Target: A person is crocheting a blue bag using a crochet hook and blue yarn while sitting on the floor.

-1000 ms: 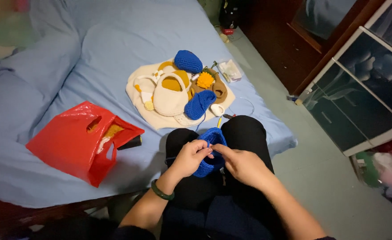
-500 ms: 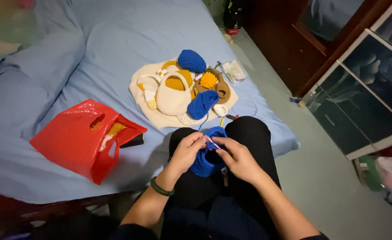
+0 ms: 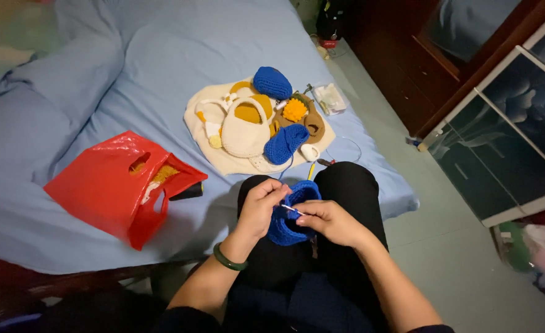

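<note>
On the blue bed, far left, a red plastic bag lies open with yellow yarn showing inside. Right of it, a cream cloth carries a cream crocheted bag, yellow pieces and two blue crocheted pieces. Nearer, over the black-clad lap, the left hand, green bangle at the wrist, pinches the blue crochet work, fingers closed on its edge. Right hand touches the same piece, fingers curled tight around a thin crochet hook. Teal floor and dark cabinet lie right.
</note>
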